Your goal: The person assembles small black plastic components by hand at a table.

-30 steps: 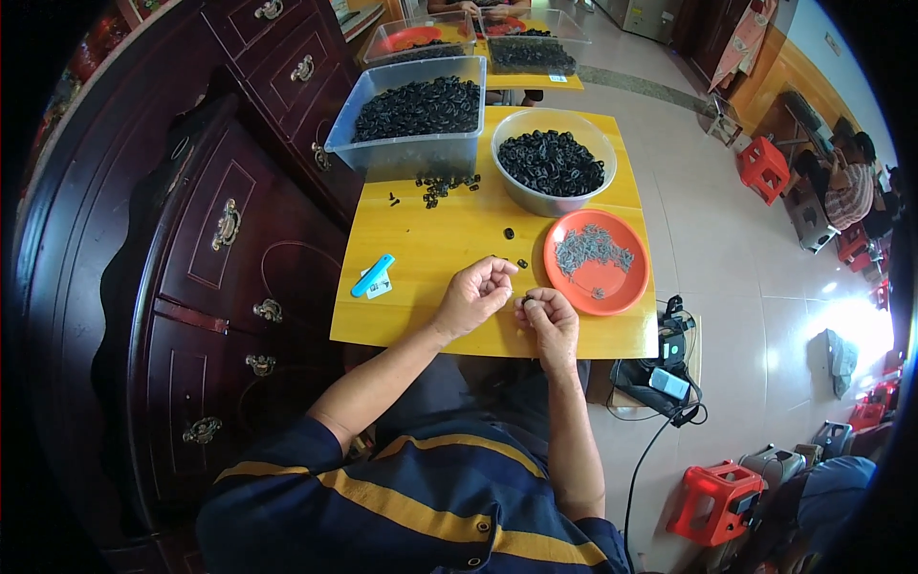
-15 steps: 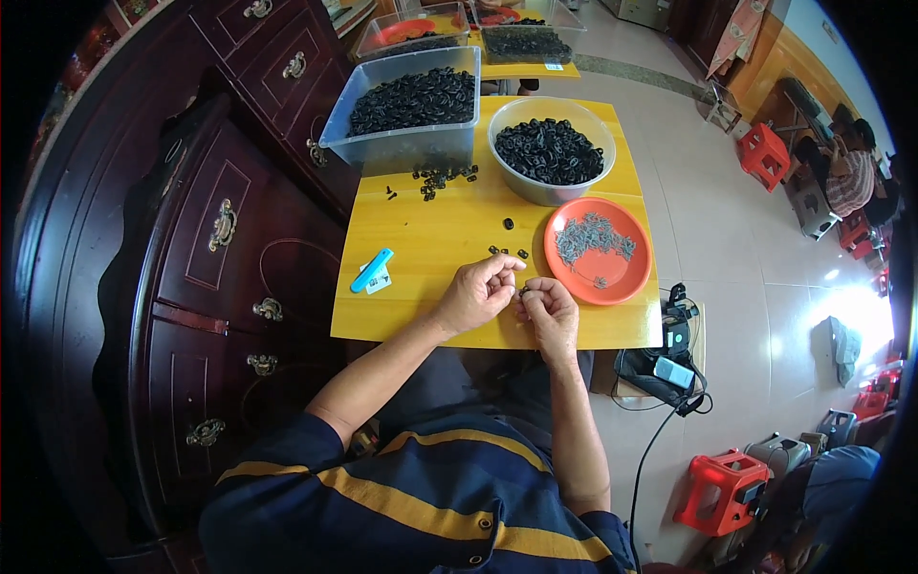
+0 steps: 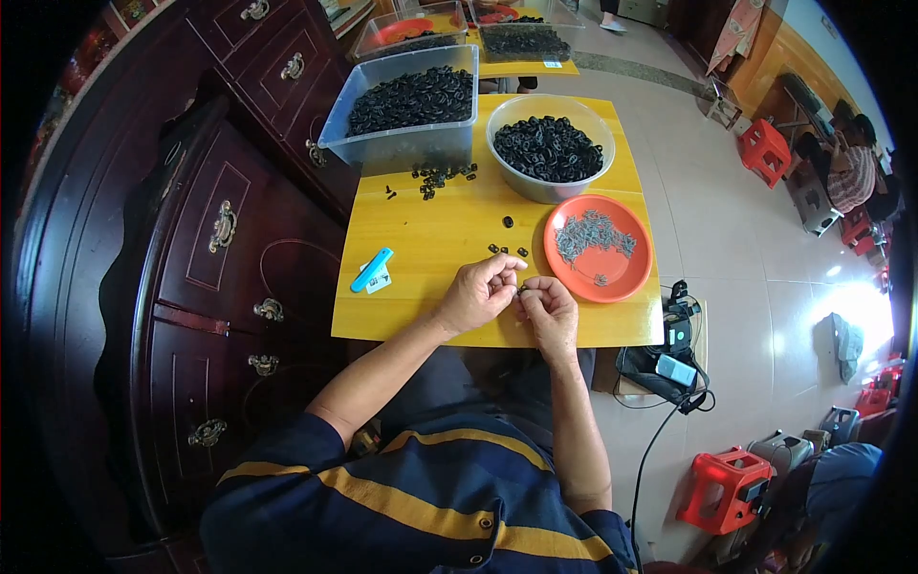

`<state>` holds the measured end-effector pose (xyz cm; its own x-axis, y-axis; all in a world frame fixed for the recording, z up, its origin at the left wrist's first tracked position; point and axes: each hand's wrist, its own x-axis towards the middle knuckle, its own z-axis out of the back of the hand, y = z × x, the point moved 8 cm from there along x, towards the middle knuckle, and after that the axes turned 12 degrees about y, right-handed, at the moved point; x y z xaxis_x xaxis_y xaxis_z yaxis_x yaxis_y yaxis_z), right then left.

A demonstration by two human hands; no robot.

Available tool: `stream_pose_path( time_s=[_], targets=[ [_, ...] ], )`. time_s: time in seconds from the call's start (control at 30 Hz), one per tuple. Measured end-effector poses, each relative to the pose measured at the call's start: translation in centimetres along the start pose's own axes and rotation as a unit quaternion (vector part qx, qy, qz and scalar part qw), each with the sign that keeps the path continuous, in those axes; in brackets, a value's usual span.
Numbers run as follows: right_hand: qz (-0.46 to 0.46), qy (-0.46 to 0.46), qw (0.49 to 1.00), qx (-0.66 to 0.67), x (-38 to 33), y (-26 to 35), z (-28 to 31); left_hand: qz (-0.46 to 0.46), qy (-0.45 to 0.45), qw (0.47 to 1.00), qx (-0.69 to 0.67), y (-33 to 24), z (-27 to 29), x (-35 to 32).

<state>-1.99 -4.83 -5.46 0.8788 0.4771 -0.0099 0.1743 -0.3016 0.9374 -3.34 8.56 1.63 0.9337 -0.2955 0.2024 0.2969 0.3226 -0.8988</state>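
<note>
Over the front edge of the yellow table, my left hand [image 3: 481, 295] and my right hand [image 3: 550, 314] meet with their fingertips pinched. A tiny dark piece [image 3: 521, 290] shows between them, at the right thumb and forefinger; its exact kind is too small to tell. Whatever the left fingers grip is hidden. Just beyond my hands lie a few small black oval plastic pieces with holes [image 3: 522, 252], and one more [image 3: 508, 222] sits farther off. To the right, an orange plate [image 3: 639, 277] holds a pile of thin grey metal pins [image 3: 595, 237].
A clear bin [image 3: 402, 148] and a round clear tub [image 3: 550, 191] stand at the table's back, full of black pieces. Loose pieces [image 3: 440, 178] lie before the bin. A blue-handled tool [image 3: 372, 271] rests at left. Dark wooden drawers [image 3: 220, 277] flank the table; a red stool [image 3: 727, 490] stands right.
My hands keep almost the same pinched pose, with only slight finger movement. A person's foot has come into view on the floor at the far back.
</note>
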Motion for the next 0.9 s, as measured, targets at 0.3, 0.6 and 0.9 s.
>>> stream_pose_path(
  time_s=[0.3, 0.6, 0.9],
  targets=[
    [0.007, -0.002, 1.0, -0.008, 0.0, -0.3, 0.1, -0.001, -0.008, 1.0, 0.002, 0.1, 0.0, -0.1],
    [-0.004, -0.003, 0.999, -0.032, 0.1, -0.3, 0.1, 0.02, 0.014, 0.999, 0.032, -0.3, 0.2, 0.4],
    [0.006, 0.0, 1.0, -0.007, 0.0, 0.2, 0.0, 0.02, 0.047, 0.999, 0.014, 0.0, 0.6, 1.0]
  ],
)
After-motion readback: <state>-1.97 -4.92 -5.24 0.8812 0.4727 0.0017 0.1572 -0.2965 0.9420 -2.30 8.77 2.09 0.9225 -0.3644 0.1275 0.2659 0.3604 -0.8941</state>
